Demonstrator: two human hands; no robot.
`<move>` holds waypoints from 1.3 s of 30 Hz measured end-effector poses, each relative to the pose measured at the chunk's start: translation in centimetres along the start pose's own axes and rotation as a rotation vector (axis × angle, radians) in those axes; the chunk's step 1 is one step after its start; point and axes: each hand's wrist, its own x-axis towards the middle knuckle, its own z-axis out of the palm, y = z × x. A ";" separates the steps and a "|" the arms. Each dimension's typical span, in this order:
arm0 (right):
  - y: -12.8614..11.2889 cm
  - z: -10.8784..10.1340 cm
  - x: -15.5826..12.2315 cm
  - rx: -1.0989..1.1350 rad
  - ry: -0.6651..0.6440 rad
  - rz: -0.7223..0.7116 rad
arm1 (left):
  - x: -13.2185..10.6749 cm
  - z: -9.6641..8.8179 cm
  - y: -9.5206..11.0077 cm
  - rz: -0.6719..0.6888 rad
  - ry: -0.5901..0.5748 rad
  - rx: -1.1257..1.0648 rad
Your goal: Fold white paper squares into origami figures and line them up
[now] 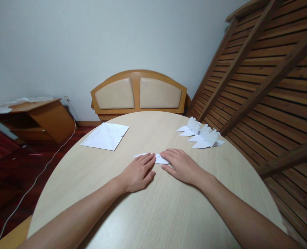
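Note:
A small folded piece of white paper (159, 158) lies near the middle of the round light-wood table (153, 207). My left hand (137, 173) rests flat with fingers stretched out, its fingertips on the paper's left end. My right hand (181, 166) also lies flat, fingers together and extended, pressing on the paper's right end. Most of the paper is hidden under the two hands.
A stack of creased white square sheets (105, 136) lies at the far left of the table. Several finished folded paper figures (201, 135) sit at the far right. Beyond the table stand a padded wooden headboard (139, 93), a slatted bed frame (267, 76) and a side cabinet (39, 119).

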 end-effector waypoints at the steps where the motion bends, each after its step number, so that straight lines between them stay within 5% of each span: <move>1: -0.1 0.2 0.3 0.028 0.025 -0.021 | 0.0 -0.1 0.1 0.004 0.002 -0.003; 13: -0.1 1.6 1.3 0.227 0.090 -0.080 | 0.3 0.1 -0.9 0.025 0.172 -0.103; 39: -0.7 0.9 1.3 0.364 0.130 -0.132 | 0.3 -0.4 -0.5 -0.014 0.206 -0.106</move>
